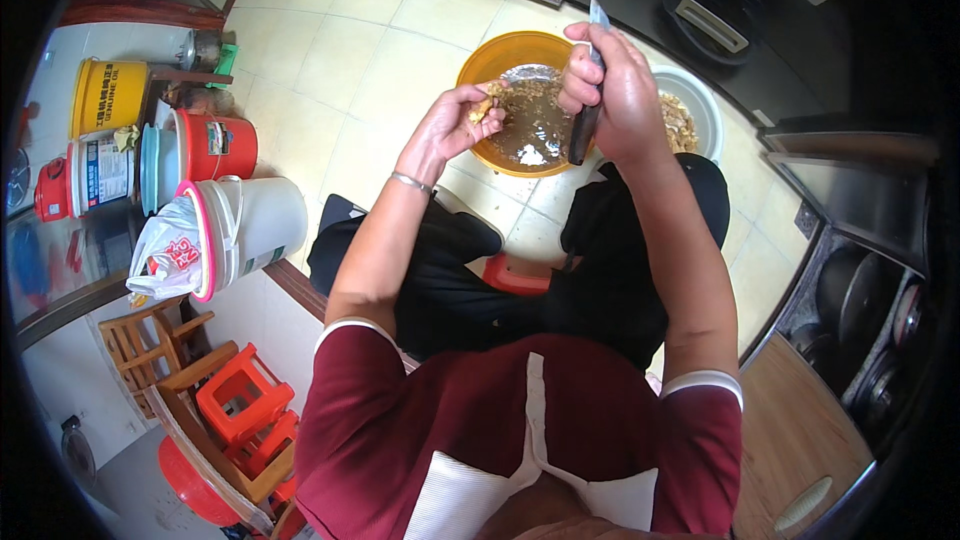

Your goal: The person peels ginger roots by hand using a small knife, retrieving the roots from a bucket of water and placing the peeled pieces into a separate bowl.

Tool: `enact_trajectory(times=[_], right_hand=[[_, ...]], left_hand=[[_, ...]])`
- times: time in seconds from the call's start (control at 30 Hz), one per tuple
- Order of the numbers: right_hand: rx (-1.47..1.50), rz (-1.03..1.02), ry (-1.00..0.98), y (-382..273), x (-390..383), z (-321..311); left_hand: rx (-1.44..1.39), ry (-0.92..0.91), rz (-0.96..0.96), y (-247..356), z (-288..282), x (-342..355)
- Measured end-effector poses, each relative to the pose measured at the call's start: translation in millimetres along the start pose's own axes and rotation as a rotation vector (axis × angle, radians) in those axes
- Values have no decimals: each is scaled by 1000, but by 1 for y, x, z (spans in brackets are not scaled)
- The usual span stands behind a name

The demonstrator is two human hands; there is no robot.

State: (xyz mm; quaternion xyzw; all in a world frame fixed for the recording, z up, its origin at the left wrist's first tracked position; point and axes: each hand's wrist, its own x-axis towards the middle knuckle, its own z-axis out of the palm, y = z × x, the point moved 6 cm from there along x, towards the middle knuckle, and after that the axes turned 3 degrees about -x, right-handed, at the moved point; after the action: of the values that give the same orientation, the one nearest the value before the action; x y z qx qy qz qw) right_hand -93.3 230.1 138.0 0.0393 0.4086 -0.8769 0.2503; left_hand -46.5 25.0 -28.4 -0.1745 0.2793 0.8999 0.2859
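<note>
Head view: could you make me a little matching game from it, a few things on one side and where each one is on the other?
Things:
1. knife
2. orange bowl
3. red stool
4. white bucket

Places:
A. lower left, beside wooden chairs
B. in the right hand
C. on the floor under both hands
D. left, next to a white plastic bag

Pairs: 1-B, 2-C, 3-A, 4-D
</note>
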Motion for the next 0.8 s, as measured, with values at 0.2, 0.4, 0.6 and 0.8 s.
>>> enact_trajectory(times=[0.2, 0.4, 0.6, 0.8], right_hand=[[3, -156, 51, -55, 4, -26], [-254, -49, 103, -65, 16, -55], [-548, 210, 69, -32, 52, -115], [-764, 360, -103, 12, 82, -122]], left_hand=[[1013, 552, -135, -42, -76, 99], [1975, 430, -64, -91, -119, 168], [1521, 202, -571, -88, -106, 157], [830, 437, -468, -31, -118, 131]])
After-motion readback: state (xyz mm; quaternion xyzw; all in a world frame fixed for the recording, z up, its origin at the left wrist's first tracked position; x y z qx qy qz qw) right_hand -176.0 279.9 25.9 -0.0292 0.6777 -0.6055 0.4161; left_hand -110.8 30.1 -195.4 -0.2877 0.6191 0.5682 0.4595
